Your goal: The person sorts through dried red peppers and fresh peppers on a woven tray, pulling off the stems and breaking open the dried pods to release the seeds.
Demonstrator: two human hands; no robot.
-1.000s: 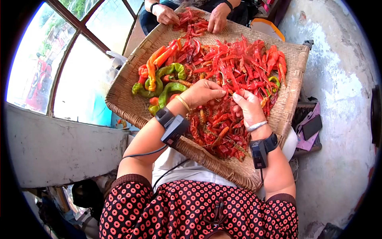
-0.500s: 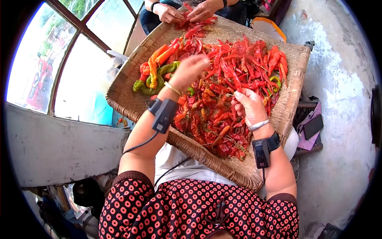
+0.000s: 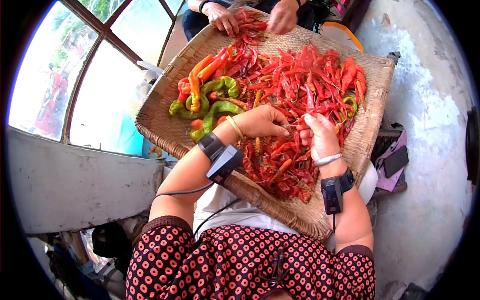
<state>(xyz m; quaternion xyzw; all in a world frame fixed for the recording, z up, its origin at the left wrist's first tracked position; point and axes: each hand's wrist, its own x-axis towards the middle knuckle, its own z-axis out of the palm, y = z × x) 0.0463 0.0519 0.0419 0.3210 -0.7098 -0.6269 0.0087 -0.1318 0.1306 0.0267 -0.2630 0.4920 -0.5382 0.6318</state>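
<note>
A broad woven basket tray [image 3: 376, 95] lies across my lap, heaped with red chili peppers [image 3: 290, 85]. Over its middle my two hands meet, fingertips almost touching. My right hand [image 3: 321, 136] is closed in a pinch on a small red chili pepper [image 3: 301, 121]. Thumb and forefinger of my left hand [image 3: 264, 121] are pinched together at the thin pale stem between the hands. Wrinkled darker red chilies [image 3: 272, 167] lie below my hands. Left of them are green peppers [image 3: 222, 107] and an orange pepper [image 3: 195, 90].
At the tray's far edge another person's hands [image 3: 224, 19] work over a small pile of red chilies [image 3: 250, 25]. A window [image 3: 90, 85] stands on the left. To the right, a dark phone-like slab [image 3: 395, 160] rests on a pink item beside the wall.
My left hand has come down and right from over the upper pile to my right fingertips, uncovering the green peppers. The other person's hands have moved apart.
</note>
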